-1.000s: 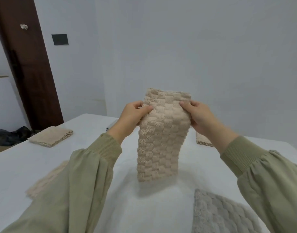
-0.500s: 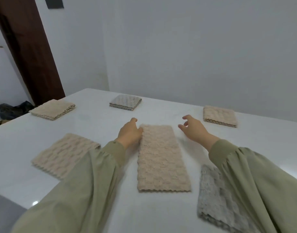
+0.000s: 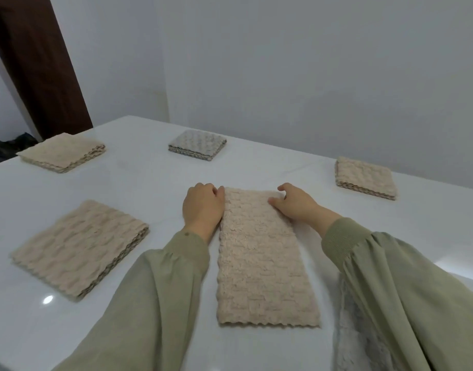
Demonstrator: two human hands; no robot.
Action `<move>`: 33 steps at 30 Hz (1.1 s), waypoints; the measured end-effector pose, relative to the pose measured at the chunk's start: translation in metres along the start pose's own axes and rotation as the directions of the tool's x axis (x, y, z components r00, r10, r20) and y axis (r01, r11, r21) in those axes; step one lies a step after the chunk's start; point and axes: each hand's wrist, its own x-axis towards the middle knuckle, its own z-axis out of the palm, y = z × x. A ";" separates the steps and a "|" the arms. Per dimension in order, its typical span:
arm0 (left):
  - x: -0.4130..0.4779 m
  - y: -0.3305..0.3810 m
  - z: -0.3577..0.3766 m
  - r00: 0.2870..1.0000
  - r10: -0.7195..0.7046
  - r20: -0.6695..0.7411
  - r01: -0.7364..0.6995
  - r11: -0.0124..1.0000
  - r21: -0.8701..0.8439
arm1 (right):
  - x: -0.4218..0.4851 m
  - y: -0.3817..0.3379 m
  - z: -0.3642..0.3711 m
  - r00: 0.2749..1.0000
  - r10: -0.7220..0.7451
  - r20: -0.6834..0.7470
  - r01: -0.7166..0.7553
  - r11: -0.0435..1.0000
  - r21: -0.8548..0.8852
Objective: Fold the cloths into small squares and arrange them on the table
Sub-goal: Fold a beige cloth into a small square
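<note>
A beige textured cloth (image 3: 262, 263), folded into a long strip, lies flat on the white table (image 3: 155, 188) in front of me. My left hand (image 3: 203, 207) sits at its far left corner with the fingers curled onto the edge. At the far right corner, my right hand (image 3: 296, 204) pinches the cloth between thumb and fingers. Both sleeves are olive green.
Folded squares lie around the strip: beige ones at near left (image 3: 80, 247), far left (image 3: 61, 153) and far right (image 3: 365, 178), a grey one at the far centre (image 3: 197, 144). An unfolded grey cloth (image 3: 358, 338) lies partly under my right sleeve. A white wall stands behind the table.
A second ago I held the strip up in the air. It was then laid flat and both hands let go; now they have closed on its far corners.
</note>
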 end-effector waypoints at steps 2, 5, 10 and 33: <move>0.003 0.003 0.002 1.000 0.013 0.007 -0.014 0.998 0.069 | 0.005 -0.002 0.000 1.000 0.010 0.006 -0.010 1.000 -0.023; 0.007 0.005 0.005 1.000 0.013 0.026 -0.016 0.994 0.106 | 0.011 -0.002 -0.004 1.000 0.019 0.019 -0.019 1.000 -0.017; 0.010 0.008 0.008 0.997 0.026 0.067 -0.035 0.991 0.132 | 0.016 0.000 -0.011 0.996 0.013 0.088 -0.013 1.000 0.006; 0.009 0.028 -0.023 0.961 0.006 0.277 0.223 0.578 -0.785 | 0.023 -0.002 -0.027 0.968 -0.046 0.247 -0.017 0.969 0.247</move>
